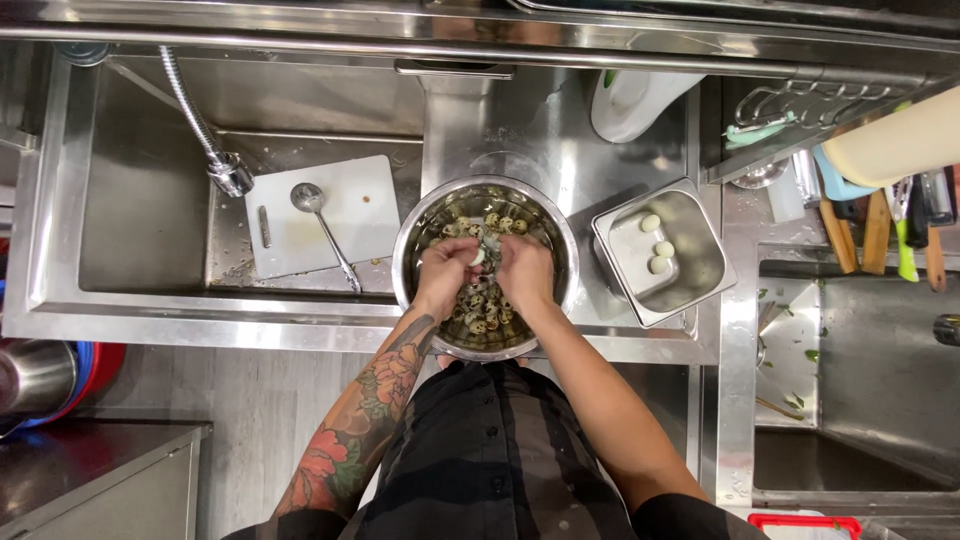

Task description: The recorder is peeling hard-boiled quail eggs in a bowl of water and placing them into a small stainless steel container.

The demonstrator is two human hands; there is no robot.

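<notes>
Both hands' grip — left hand (446, 272), right hand (522, 270) — pinches one quail egg (479, 256) between them.

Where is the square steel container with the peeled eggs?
The square steel container sits right of the round steel bowl, on the steel counter.

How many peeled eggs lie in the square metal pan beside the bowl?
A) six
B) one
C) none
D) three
D: three white peeled eggs lie in a short row in the square pan, to the right of the round bowl where both hands work.
</notes>
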